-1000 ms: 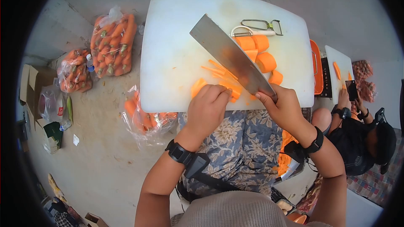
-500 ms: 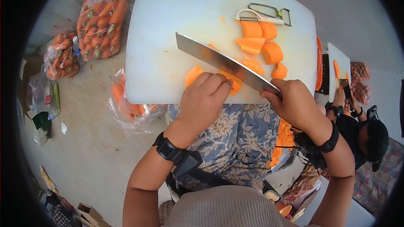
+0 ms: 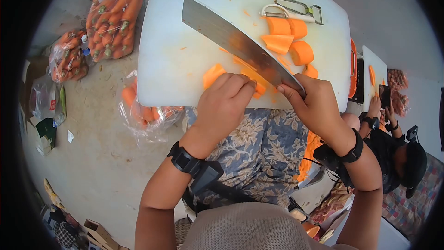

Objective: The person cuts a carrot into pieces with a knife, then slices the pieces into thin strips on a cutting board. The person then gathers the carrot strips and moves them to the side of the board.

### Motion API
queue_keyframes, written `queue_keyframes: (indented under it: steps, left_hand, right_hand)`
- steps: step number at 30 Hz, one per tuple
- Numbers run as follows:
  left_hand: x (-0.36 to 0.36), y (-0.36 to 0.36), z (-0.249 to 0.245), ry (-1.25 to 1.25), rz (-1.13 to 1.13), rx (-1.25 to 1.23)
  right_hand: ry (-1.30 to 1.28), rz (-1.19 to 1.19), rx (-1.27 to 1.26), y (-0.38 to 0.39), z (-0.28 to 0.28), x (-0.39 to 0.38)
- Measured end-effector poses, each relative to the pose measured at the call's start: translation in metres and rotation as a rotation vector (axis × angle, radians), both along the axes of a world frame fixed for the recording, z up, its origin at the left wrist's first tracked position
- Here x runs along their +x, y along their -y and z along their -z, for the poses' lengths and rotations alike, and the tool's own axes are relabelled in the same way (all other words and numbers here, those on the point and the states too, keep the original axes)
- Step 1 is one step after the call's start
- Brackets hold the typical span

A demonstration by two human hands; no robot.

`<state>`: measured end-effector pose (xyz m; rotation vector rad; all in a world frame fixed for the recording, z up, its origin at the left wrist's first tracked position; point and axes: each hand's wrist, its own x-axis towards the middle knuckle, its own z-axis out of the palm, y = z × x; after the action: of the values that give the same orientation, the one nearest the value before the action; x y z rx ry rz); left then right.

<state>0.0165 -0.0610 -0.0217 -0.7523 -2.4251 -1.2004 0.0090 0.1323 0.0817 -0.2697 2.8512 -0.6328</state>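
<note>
My right hand (image 3: 314, 104) is closed on the handle end of a wide cleaver (image 3: 231, 39), whose blade slants up to the left over the white cutting board (image 3: 171, 65). With bent fingers, my left hand (image 3: 224, 102) holds a carrot piece (image 3: 256, 79) against the board, just below the blade. Another carrot piece (image 3: 213, 74) lies by its knuckles. Several thick carrot chunks (image 3: 301, 53) are on the board right of the blade, partly hidden by it. Above them rests a peeler (image 3: 296, 15) with a white handle.
Bags of carrots (image 3: 113, 23) stand on the floor at the left, and an open bag (image 3: 148, 115) is beside the board's lower left corner. At the right, a co-worker (image 3: 393, 157) holds a knife at another board (image 3: 374, 65). Orange shreds (image 3: 307, 157) lie below my board.
The cleaver's far end has swung upward, and its blade has risen and tilted more steeply. My right hand has shifted slightly. My left hand stays at the carrot piece.
</note>
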Motion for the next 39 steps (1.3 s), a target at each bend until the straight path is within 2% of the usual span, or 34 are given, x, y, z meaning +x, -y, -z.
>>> queue_keyframes:
  steps: [7,9,13,17,21,24,27,29,32,39]
  left_hand:
    - [-0.001,-0.002,0.004,-0.015,-0.01,-0.006]
    - [-0.002,-0.001,0.004,-0.017,-0.006,-0.018]
    - [-0.001,-0.001,0.005,0.033,0.0,-0.034]
    - [-0.002,-0.001,0.004,-0.035,-0.016,-0.061]
    - [-0.003,-0.001,0.005,-0.064,-0.009,-0.061]
    - [-0.003,-0.002,0.003,-0.054,-0.011,-0.062]
    - [-0.003,-0.002,0.001,-0.054,-0.018,-0.049]
    - [-0.001,-0.002,-0.001,-0.021,-0.015,-0.021]
    - [0.001,-0.002,0.002,0.007,-0.027,0.018]
    - [0.001,-0.002,0.002,-0.024,-0.033,0.001]
  right_hand:
    - [-0.014,-0.023,0.094,-0.007,-0.021,0.006]
    - [-0.019,-0.092,0.139,-0.009,-0.017,0.008]
    - [0.065,-0.129,0.224,-0.011,-0.014,0.007]
    - [0.118,-0.128,0.253,-0.009,-0.019,0.0]
    - [0.207,-0.094,0.241,-0.005,-0.019,-0.007]
    - [0.161,-0.116,0.187,-0.005,-0.004,-0.012]
    - [0.129,-0.085,0.043,-0.001,0.007,-0.017]
    - [0.107,0.015,-0.137,0.002,0.014,-0.017]
    - [0.153,0.043,-0.093,0.003,0.008,-0.017]
    - [-0.037,-0.086,0.069,-0.003,-0.016,-0.006]
